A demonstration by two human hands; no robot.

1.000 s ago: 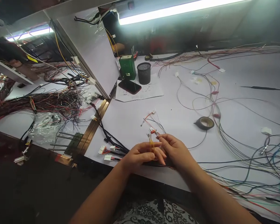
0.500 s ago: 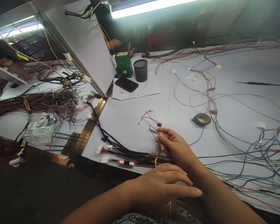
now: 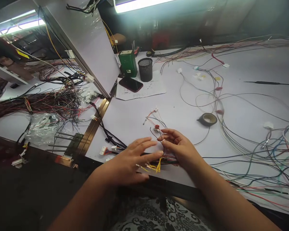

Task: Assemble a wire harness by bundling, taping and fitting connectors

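Observation:
My right hand (image 3: 179, 146) is closed in a pinch on thin dark wires, and a small red connector (image 3: 157, 127) sticks out just beyond the fingertips. My left hand (image 3: 133, 158) hovers over the wire bundle with its fingers apart, slightly blurred, holding nothing I can see. Yellow wires (image 3: 156, 168) with metal ends show below its fingers. Beyond the hands, loose wire ends with crimped terminals (image 3: 148, 118) lie on the white table (image 3: 130, 117). Left of my left hand, a white multi-pin connector (image 3: 103, 150) ends one branch of the black-sleeved harness (image 3: 110, 138).
A roll of black tape (image 3: 207, 119) and tangled wires (image 3: 252, 160) lie to the right, with tweezers (image 3: 269, 83) farther back. A phone (image 3: 131, 84), papers (image 3: 156, 87), a mesh cup (image 3: 145, 70) and a green box (image 3: 128, 63) stand near the upright panel (image 3: 86, 48).
My left hand has moved left and forward, from near my right wrist to above the bundle, uncovering the yellow wires. The red connector has shifted slightly left; my right hand keeps its pinch.

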